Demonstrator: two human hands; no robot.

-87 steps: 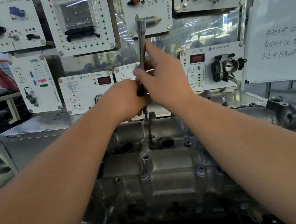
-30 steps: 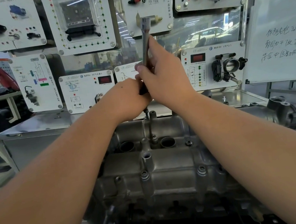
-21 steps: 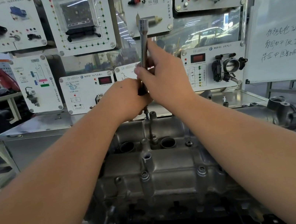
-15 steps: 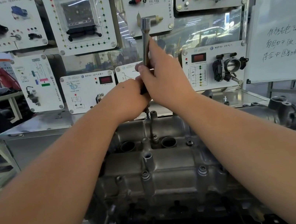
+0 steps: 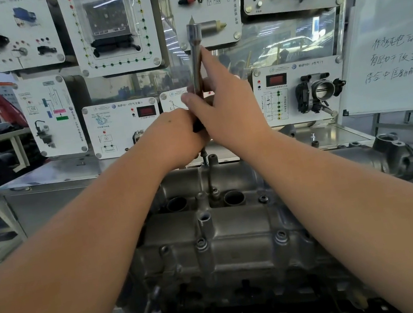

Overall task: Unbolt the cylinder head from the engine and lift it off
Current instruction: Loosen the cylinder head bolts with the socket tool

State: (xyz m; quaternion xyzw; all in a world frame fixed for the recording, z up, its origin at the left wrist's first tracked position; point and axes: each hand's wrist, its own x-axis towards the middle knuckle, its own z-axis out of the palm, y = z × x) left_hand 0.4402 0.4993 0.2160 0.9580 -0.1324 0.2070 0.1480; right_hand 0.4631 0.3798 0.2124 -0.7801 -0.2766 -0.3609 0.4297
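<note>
We have both hands on the long silver steel socket wrench point(image 5: 195, 58), standing nearly upright over the grey cast-aluminium cylinder head point(image 5: 229, 236), which sits on the engine directly below us. Our right hand point(image 5: 227, 104) has its fingers curled round the shaft; our left hand point(image 5: 178, 136) wraps the dark grip beneath it. Over the last few seconds the wrench top has only rocked slightly from side to side, and its thin lower rod point(image 5: 207, 172) remains seated in the same recessed bolt hole between the two round bores. We judge this bolt is still being turned out, with other bolts visible nearer us, so lifting is some way off.
</note>
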